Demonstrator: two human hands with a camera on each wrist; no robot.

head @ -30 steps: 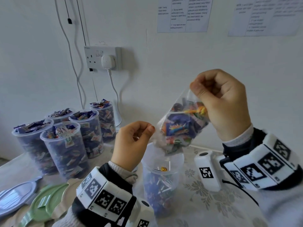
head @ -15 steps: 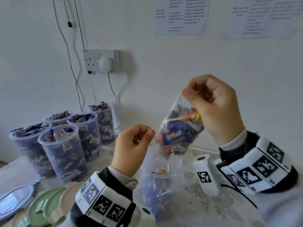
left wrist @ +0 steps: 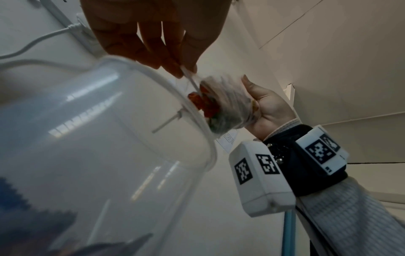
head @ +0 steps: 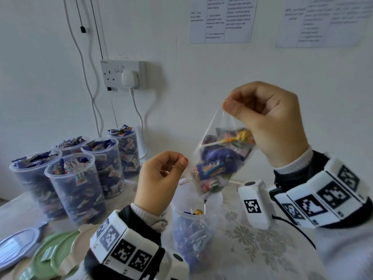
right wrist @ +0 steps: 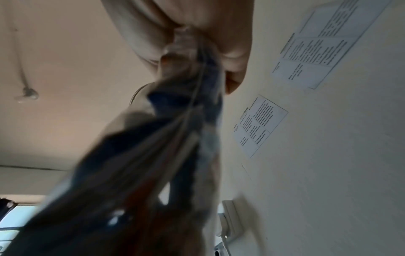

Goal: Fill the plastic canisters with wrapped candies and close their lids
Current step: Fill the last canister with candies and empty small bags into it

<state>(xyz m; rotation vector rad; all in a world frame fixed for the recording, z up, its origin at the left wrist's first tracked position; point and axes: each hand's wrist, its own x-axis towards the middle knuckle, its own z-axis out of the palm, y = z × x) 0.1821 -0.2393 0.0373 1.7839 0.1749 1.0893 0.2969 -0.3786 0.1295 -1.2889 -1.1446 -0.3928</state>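
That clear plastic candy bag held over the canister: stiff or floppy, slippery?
Likely floppy: the clear plastic candy bag sags between the right hand and left hand pinching it. Probably bottom-heavy, candies bunched low. The thin glossy film may slip.

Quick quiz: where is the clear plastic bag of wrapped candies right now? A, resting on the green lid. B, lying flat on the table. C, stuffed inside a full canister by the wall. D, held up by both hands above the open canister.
D: the right hand and left hand pinch the clear plastic bag of wrapped candies above the open clear plastic canister.
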